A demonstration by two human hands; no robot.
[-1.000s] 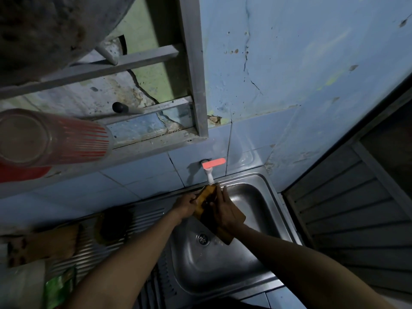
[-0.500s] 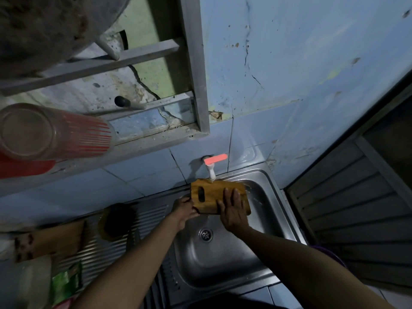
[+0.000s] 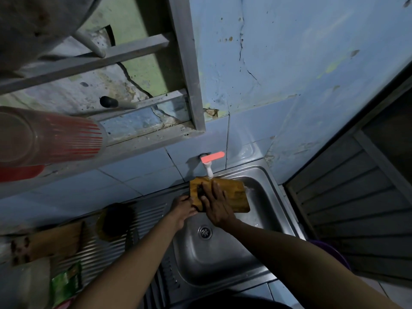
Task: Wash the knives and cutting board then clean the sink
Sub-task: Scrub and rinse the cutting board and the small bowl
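While held, cutting board (image 3: 231,195) crosswise.

wooden cutting board (image 3: 231,197), held over sink (image 3: 223,259)

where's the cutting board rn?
Cutting board is over the sink back edge, under the tap; left hand grips it, right hand lies flat on it.

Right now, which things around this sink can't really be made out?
- Head view: the slot in the cutting board is partly covered by the right hand.
- The left hand grips the board's edge; its fingertips are hidden behind the board.
- Things on the drainboard are dark and blurred; no knife is clearly identifiable.
- The green packet has unreadable print.
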